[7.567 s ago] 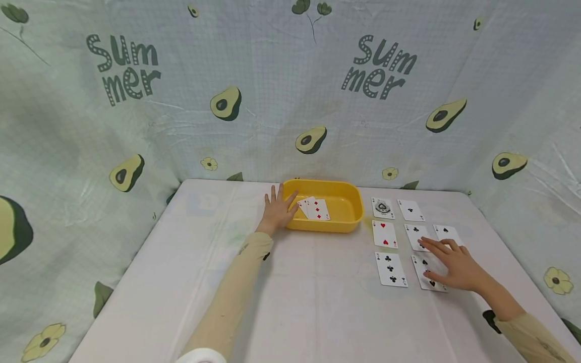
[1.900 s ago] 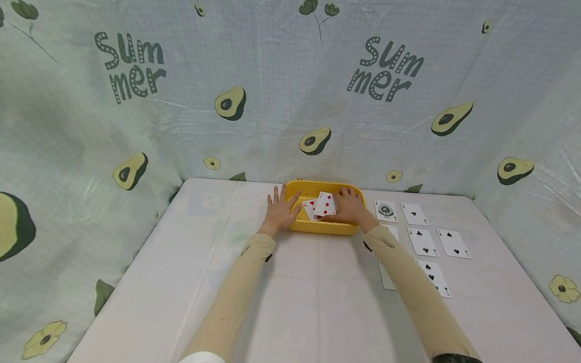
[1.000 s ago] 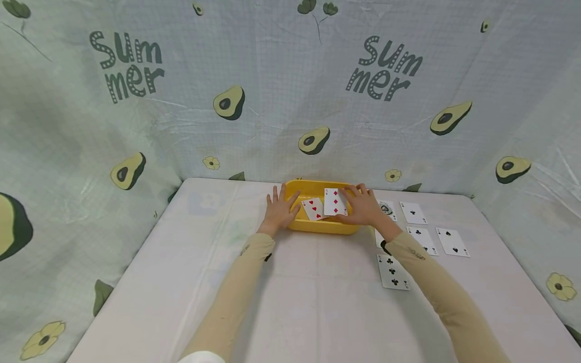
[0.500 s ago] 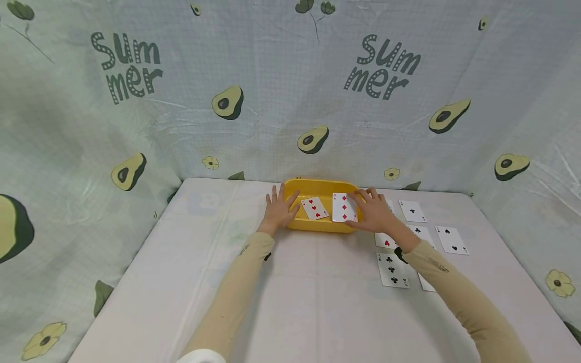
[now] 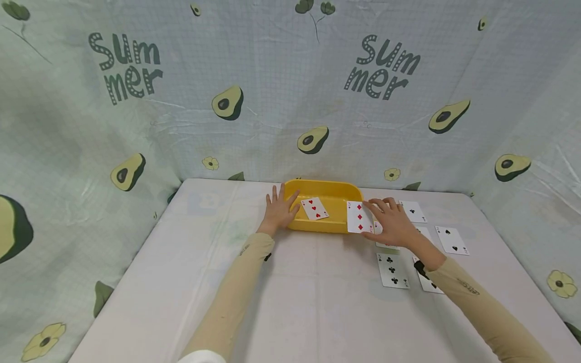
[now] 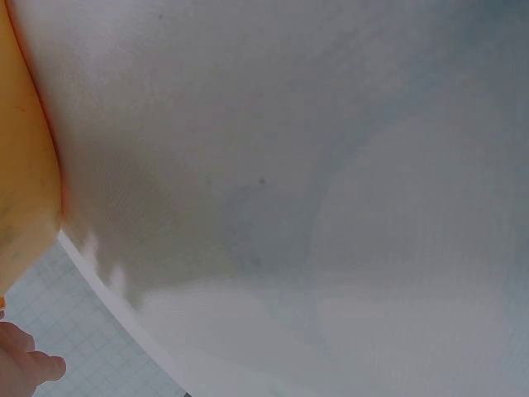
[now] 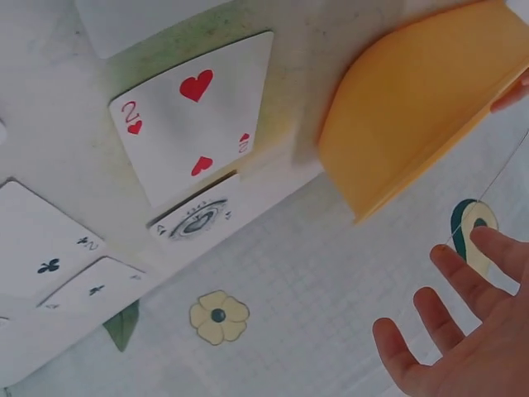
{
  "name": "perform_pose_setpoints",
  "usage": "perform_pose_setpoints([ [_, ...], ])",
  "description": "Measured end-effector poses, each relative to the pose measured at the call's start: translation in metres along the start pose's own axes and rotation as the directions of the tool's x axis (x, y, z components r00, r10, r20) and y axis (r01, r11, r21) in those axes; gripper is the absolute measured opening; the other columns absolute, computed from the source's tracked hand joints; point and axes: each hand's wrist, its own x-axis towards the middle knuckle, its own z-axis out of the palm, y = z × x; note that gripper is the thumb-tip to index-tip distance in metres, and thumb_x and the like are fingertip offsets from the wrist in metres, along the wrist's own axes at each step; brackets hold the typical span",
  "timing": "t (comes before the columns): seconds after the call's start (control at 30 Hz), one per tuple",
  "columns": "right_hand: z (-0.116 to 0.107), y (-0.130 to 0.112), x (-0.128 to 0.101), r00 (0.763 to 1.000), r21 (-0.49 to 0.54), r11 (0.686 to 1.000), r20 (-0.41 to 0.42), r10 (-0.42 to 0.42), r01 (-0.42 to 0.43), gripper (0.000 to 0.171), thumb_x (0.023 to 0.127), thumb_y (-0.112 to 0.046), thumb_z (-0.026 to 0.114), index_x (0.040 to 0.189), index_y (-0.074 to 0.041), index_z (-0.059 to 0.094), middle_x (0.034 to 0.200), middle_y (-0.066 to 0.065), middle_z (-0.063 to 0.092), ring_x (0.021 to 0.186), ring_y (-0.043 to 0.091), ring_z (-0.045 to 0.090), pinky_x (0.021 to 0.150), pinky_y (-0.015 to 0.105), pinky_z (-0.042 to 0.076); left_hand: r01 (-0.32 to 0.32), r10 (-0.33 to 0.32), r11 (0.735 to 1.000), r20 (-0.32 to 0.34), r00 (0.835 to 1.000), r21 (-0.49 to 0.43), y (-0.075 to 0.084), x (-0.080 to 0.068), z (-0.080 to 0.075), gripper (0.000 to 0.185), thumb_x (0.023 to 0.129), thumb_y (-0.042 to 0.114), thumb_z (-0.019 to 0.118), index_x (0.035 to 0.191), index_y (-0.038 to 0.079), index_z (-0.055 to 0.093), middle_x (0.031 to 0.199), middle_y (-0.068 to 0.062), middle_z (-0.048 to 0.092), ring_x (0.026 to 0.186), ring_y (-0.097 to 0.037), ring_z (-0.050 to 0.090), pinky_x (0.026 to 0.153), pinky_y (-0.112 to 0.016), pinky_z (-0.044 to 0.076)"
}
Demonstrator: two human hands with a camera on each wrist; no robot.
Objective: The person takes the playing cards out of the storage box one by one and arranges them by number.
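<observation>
My right hand (image 5: 391,222) pinches a three of diamonds (image 5: 356,218) by its right edge, above the near right corner of the yellow tub (image 5: 317,225). In the right wrist view that card is edge-on, a thin line at the fingertips. Inside the tub lies a three of hearts (image 5: 314,208), face up. With fingers spread, my left hand (image 5: 278,212) rests at the tub's left rim. A two of hearts (image 7: 194,116) and an ace of spades (image 7: 197,219) lie beside the tub, partly or wholly behind my right hand in the head view.
Right of the tub, face-up cards lie in loose rows: a three of clubs (image 5: 392,270), an ace of clubs (image 5: 413,212), a two of spades (image 5: 452,240) and others partly under my right arm. Avocado-print cloth (image 5: 272,75) hangs behind the white table (image 5: 295,312).
My right hand came from the cards at right into the tub, took hold of the three of diamonds, and has moved right with it to the tub's edge. My left hand stays put.
</observation>
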Motion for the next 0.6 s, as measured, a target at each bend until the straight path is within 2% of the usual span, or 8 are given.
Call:
perform_pose_setpoints([
  [0.37,-0.002,0.013,-0.035,1.000,0.000,1.000,-0.010,0.022,-0.022,0.079,0.072,-0.051,0.064,0.135,-0.012,0.036,0.132,0.010,0.040,0.115,0.035,0.032,0.088,0.055,0.032,0.002,-0.002,1.000,0.000,1.000,-0.005,0.000,0.002,0.001,0.050,0.095,0.039,0.034,0.142,0.028,0.023,0.150,-0.018,0.004,0.135,-0.045,0.000,0.106,-0.059,0.007],
  [0.6,-0.001,0.023,-0.054,0.998,-0.004,1.000,-0.061,0.012,-0.012,0.080,0.069,-0.051,0.068,0.132,-0.012,0.040,0.130,0.010,0.040,0.111,0.035,0.034,0.084,0.053,0.033,0.003,-0.003,1.000,-0.008,1.000,-0.010,0.000,0.002,0.002,0.050,0.094,0.039,0.033,0.142,0.027,0.023,0.150,-0.019,0.005,0.135,-0.045,0.000,0.106,-0.060,0.007],
])
